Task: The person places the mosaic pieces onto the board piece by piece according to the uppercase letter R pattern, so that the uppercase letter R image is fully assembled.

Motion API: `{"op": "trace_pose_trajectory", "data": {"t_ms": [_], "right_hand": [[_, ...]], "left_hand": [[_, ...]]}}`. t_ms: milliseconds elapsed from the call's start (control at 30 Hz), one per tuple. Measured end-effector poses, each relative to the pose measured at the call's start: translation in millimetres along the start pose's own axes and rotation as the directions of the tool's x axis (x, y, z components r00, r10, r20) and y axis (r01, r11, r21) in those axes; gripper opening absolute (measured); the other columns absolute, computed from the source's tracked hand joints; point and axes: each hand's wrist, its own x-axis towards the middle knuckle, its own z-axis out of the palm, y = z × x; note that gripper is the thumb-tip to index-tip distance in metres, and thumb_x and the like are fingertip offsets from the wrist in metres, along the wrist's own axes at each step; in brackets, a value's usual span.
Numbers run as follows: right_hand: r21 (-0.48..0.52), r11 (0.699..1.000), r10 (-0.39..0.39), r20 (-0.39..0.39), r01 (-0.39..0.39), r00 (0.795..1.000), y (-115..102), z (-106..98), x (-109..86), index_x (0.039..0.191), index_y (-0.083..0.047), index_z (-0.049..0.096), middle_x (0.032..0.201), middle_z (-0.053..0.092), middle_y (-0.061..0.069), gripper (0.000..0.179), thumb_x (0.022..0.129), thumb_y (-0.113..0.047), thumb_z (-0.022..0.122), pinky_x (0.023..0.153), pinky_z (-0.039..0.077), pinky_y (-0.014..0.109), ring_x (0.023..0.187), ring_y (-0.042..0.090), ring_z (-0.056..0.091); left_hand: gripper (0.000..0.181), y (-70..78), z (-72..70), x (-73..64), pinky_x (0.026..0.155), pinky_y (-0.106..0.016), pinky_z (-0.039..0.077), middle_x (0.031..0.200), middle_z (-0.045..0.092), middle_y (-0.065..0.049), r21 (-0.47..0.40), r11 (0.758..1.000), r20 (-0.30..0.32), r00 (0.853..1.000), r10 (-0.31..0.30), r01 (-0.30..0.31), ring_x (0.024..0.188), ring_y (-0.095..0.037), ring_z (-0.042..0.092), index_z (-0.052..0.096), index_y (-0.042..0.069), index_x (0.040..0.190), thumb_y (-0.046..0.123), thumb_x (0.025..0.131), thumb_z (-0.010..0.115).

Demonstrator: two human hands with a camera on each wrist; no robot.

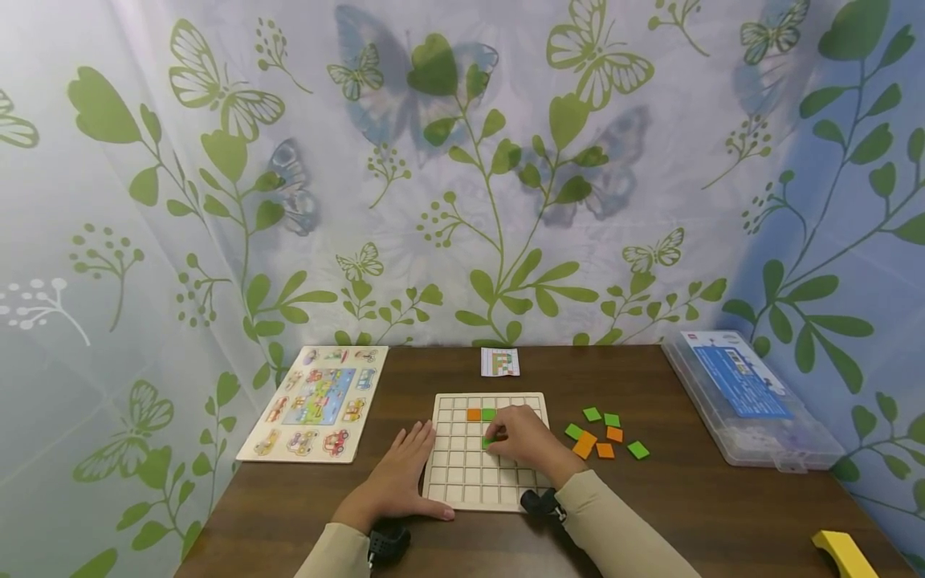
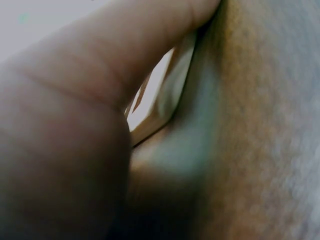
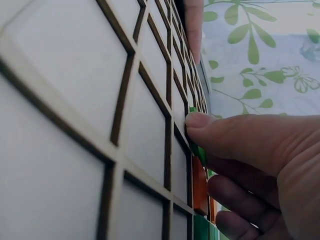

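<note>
A wooden grid board (image 1: 454, 474) lies on the table with square recesses. Along its left edge rests my left hand (image 1: 400, 475), fingers extended and thumb at the lower left corner; the left wrist view shows the thumb (image 2: 100, 65) large beside the board's edge. Over the middle of the grid, my right hand (image 1: 526, 437) pinches a green square tile (image 1: 487, 442), with the thumb tip (image 3: 199, 120) on it in the right wrist view. An orange tile (image 1: 473, 414) and another green tile (image 1: 488, 414) sit in an upper row. My right hand partly hides the grid's right side.
Loose orange tiles (image 1: 605, 451) and green tiles (image 1: 638, 449) lie right of the board. A small pattern card (image 1: 500, 362) is behind it. At left lies a picture puzzle board (image 1: 318, 401); at right, a clear plastic case (image 1: 751, 401) and a yellow object (image 1: 844, 554).
</note>
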Motion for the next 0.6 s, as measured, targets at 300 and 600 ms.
{"op": "trace_pose_trajectory", "data": {"t_ms": [300, 600], "right_hand": [[-0.001, 1.000, -0.023, -0.021, 0.023, 1.000, 4.4, 0.4, -3.3, 0.099, -0.011, 0.081, 0.097, 0.071, -0.001, 0.015, 0.087, -0.011, 0.089, 0.079, 0.060, 0.033, 0.091, 0.017, 0.070], [0.001, 1.000, -0.011, -0.042, 0.011, 0.999, 11.2, -3.6, -11.1, 0.106, -0.010, 0.080, 0.104, 0.071, -0.003, 0.021, 0.090, -0.022, 0.087, 0.082, 0.059, 0.036, 0.094, 0.016, 0.069]], "left_hand": [[0.140, 0.8, -0.1, 0.6, 0.124, -0.060, 0.012, 0.171, 0.016, -0.024, 0.007, 1.000, -0.006, 1.000, 0.010, -0.010, 0.158, -0.039, 0.012, 0.022, -0.006, 0.165, 0.089, 0.074, 0.069], [0.140, 1.3, -1.5, -0.5, 0.124, -0.060, 0.012, 0.171, 0.016, -0.023, 0.012, 1.000, -0.006, 1.000, 0.007, -0.007, 0.157, -0.040, 0.013, 0.022, -0.006, 0.165, 0.088, 0.073, 0.070]]}}
